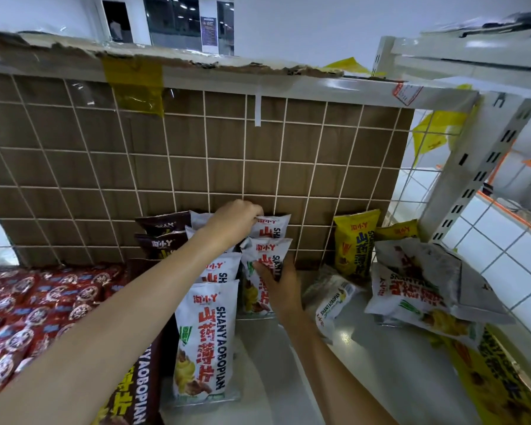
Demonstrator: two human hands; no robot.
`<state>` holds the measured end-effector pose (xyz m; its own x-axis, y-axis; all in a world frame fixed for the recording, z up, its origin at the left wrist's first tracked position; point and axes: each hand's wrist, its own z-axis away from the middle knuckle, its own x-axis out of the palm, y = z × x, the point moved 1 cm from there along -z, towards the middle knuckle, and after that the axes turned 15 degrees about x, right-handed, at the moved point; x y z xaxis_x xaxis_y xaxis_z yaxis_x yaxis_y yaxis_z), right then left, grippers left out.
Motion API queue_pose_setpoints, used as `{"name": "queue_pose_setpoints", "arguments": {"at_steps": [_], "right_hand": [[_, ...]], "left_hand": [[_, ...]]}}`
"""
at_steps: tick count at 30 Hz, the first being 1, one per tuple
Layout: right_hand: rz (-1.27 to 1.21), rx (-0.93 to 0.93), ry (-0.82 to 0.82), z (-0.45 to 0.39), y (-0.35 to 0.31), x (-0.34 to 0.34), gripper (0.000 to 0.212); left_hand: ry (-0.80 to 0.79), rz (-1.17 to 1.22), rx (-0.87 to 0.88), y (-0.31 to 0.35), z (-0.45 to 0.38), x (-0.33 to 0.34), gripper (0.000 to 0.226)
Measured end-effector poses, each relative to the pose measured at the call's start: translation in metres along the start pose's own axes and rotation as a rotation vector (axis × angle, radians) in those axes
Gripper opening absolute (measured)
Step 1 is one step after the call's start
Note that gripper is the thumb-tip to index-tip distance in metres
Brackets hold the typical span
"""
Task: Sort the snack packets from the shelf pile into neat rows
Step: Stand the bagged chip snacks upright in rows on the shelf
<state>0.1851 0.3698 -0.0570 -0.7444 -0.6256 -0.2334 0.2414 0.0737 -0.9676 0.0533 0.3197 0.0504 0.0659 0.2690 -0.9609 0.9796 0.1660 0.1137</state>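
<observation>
Shelf (365, 363) backed by wire grid (196, 154) over cardboard. Loose pile of packets (420, 289) lies at the right. White packets stand in rows at centre. Left hand (236, 222) pinches the rearmost white packet (273, 227) at its top; right hand (284, 286) grasps the white packet in front (270, 256).

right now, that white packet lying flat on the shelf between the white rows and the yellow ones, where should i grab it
Take the flat white packet by its near short end, coming from above and in front. It lies label up on the bare shelf with that end free, while the yellow packets crowd its far end.
</observation>
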Motion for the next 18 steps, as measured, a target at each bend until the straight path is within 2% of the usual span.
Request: {"name": "queue_pose_setpoints", "arguments": {"at_steps": [4,7,12,18], "right_hand": [[0.042,-0.085,0.014,-0.001,0.002,0.004,0.049],[0.089,-0.114,0.035,-0.004,0.001,0.006,0.047],[0.085,-0.05,0.025,-0.007,0.0,0.011,0.045],[0.175,-0.012,0.028,0.0,-0.005,0.012,0.051]], "left_hand": [[0.003,-0.367,0.19,0.001,0.006,0.007,0.027],[0.054,-0.519,0.267,0.001,0.007,0.003,0.026],[-0.062,-0.469,0.135,0.007,0.001,0.007,0.036],[-0.151,-0.412,0.128,0.012,0.005,0.0,0.034]]}}
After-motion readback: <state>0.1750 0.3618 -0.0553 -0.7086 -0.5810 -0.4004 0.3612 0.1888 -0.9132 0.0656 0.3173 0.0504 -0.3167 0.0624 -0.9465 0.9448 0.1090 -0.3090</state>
